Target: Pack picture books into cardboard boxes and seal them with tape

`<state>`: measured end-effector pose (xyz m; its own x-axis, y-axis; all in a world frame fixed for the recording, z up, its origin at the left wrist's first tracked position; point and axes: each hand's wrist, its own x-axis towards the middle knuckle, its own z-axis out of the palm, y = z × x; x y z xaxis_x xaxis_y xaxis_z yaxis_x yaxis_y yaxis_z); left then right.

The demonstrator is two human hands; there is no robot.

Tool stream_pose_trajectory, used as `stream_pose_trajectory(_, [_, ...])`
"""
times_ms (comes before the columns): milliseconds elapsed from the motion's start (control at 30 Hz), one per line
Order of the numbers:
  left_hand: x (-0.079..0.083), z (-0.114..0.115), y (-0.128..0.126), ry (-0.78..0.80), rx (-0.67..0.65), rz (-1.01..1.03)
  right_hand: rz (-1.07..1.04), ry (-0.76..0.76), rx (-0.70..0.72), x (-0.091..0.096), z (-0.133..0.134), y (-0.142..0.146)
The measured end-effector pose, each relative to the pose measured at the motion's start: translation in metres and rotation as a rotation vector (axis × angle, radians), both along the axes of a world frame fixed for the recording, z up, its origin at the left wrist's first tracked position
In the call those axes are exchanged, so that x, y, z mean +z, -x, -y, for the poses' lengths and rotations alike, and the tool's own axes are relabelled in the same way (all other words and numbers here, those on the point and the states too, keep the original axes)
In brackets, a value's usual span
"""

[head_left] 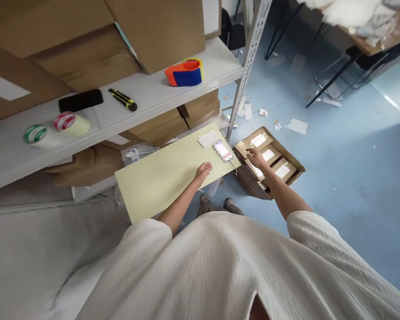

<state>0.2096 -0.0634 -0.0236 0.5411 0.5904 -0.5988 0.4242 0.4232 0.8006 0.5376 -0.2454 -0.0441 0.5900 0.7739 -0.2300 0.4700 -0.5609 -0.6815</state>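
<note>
My left hand (204, 171) hovers at the front edge of a pale yellow board (160, 171), fingers stretched out and nothing held. A blurred-out phone-like item (222, 151) with a white cable lies at the board's right end, beside a white paper stack (207, 139). Over an open carton (296, 171) on the right is my right hand (255, 158), its fingers loosely bent and apart, with nothing visible in them. Inside that carton sit several small brown boxes (282, 170) with white labels. Whether the right fingertips touch a box, I cannot tell.
A grey shelf (146, 109) on the left bears a tape dispenser (186, 73), a yellow-black cutter (122, 99), a black phone (81, 101), tape rolls (71, 123) and large cartons (160, 31). Its metal post (250, 58) rises behind the board. Paper scraps (297, 126) litter the blue floor.
</note>
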Motion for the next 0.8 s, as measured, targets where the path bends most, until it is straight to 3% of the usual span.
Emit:
stream_pose_trajectory(100, [0.007,0.002,0.031,-0.045,0.124,0.01,0.004,-0.007,0.09,0.016,-0.011,0.009])
stream_pose_trajectory(200, [0.011,0.021,0.049,-0.068,0.215,0.006,-0.017,-0.011,0.162,0.021,-0.009,0.016])
stream_pose_trajectory(467, [0.02,0.088,0.084,-0.082,0.371,-0.087,-0.086,-0.025,0.284,0.004,0.007,0.045])
stream_pose_trajectory(800, [0.043,0.119,0.138,-0.116,0.572,-0.157,-0.146,-0.058,0.424,0.002,-0.012,0.077])
